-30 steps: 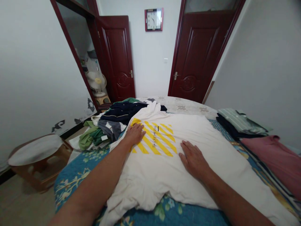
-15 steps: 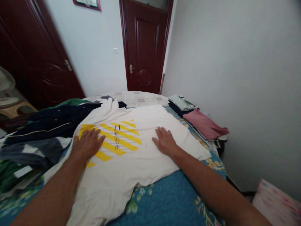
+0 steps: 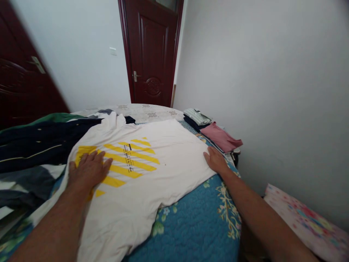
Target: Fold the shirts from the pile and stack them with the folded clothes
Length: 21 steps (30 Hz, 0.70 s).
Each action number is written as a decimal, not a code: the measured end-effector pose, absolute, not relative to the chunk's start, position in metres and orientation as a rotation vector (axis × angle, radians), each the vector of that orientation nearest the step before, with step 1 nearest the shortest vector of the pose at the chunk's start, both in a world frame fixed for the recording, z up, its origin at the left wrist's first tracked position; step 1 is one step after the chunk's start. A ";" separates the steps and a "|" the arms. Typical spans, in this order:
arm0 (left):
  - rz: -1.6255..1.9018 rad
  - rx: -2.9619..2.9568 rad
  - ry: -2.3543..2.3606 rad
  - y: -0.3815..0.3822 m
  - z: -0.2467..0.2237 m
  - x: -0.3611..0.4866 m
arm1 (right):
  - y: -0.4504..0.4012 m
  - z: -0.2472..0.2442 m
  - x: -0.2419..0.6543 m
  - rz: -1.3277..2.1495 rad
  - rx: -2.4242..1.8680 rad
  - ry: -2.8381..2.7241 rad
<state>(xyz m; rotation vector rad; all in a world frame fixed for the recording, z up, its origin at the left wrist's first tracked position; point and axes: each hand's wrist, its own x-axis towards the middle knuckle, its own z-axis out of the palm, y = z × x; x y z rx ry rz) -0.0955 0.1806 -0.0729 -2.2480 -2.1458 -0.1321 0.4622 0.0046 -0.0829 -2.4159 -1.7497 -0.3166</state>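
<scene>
White T-shirt (image 3: 152, 185): seemed light, soft and limp, hardly fragile
Best hold: probably the right edge, near its corners
Print (image 3: 127, 160): yellow slanted stripes, small dark lettering
Near-left cloth: rumpled
Place: spread over blue floral cover (image 3: 196, 222), between navy garment (image 3: 54, 140) and pink garment (image 3: 221, 136)
Left hand (image 3: 88, 169): lay flat on stripes, gripping nothing
Right hand (image 3: 216, 160): touched right edge; pinch could not be told

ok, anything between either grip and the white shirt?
Nothing visible. The left grip lies on the white shirt, over its yellow stripes; the right grip touches its edge. The pink cloth lies beyond, not between.
</scene>
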 end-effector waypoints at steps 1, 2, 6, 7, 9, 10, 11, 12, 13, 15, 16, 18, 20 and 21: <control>-0.136 -2.251 -2.140 0.181 -0.073 -0.096 | 0.000 -0.082 0.465 -0.318 -2.414 -1.740; -0.136 -2.252 -2.135 0.181 -0.073 -0.096 | -0.005 -0.081 0.468 -0.312 -2.417 -1.727; -0.127 -2.236 -2.150 0.183 -0.075 -0.096 | -0.021 -0.075 0.470 -0.286 -2.489 -1.599; -0.128 -2.236 -2.148 0.184 -0.075 -0.096 | -0.025 -0.074 0.470 -0.287 -2.519 -1.547; -0.146 -2.235 -2.121 0.187 -0.078 -0.096 | -0.034 -0.072 0.466 -0.305 -2.590 -1.426; -0.152 -2.235 -2.110 0.188 -0.080 -0.097 | -0.039 -0.071 0.464 -0.323 -2.626 -1.365; -0.158 -2.229 -2.108 0.190 -0.082 -0.098 | -0.044 -0.069 0.461 -0.346 -2.663 -1.301; -0.156 -2.230 -2.108 0.192 -0.084 -0.100 | -0.049 -0.068 0.459 -0.373 -2.698 -1.236; -0.149 -2.236 -2.109 0.194 -0.086 -0.101 | -0.052 -0.066 0.456 -0.400 -2.729 -1.176; -0.135 -2.247 -2.100 0.196 -0.085 -0.103 | -0.057 -0.063 0.450 -0.431 -2.774 -1.094; -0.128 -2.249 -2.081 0.195 -0.082 -0.103 | -0.058 -0.061 0.448 -0.431 -2.788 -1.078; -0.118 -2.252 -2.019 0.191 -0.072 -0.100 | -0.058 -0.058 0.446 -0.408 -2.799 -1.087; -0.131 -2.281 -1.937 0.179 -0.058 -0.089 | -0.057 -0.056 0.447 -0.383 -2.794 -1.115; -0.142 -2.328 -1.878 0.171 -0.051 -0.081 | -0.057 -0.055 0.448 -0.380 -2.785 -1.126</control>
